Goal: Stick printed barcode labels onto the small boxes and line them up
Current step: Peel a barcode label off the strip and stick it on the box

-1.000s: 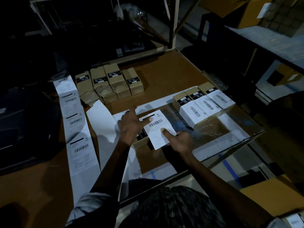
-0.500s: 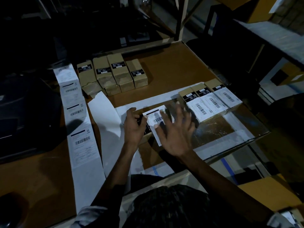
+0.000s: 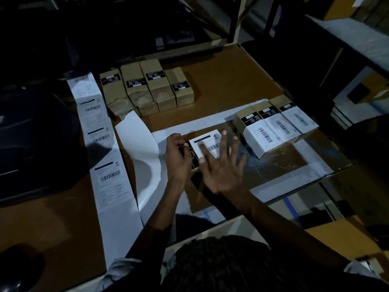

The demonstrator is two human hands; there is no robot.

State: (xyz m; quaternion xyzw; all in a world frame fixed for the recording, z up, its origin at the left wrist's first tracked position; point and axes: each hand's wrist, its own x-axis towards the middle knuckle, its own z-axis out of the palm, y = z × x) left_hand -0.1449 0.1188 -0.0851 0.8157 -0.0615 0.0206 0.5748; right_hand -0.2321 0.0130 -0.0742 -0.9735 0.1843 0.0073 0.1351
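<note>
A dim scene seen from above a person's head; the upper and left parts are nearly black, and a dark bulky machine (image 3: 31, 144) at the left edge cannot be identified. The print on every label is too small to read.

On a brown worktop (image 3: 221, 85), the left hand (image 3: 179, 159) curls its fingers round the near left end of a small cardboard box (image 3: 194, 157), much of which is hidden by both hands. The right hand (image 3: 221, 167) lies flat over it, fingers spread and straight, pressing a white rectangular barcode label (image 3: 207, 142) onto the box top.

Just to the right, three labelled boxes (image 3: 275, 127) sit side by side, touching, on a glossy, scratched clear sheet (image 3: 284, 165). Farther back, a cluster of plain kraft boxes (image 3: 147, 87) with small black stickers stands together, some with crumpled ends.

A long white strip of printed labels (image 3: 105, 157) runs down the left side, beside a curled sheet of bare backing paper (image 3: 143, 152).
</note>
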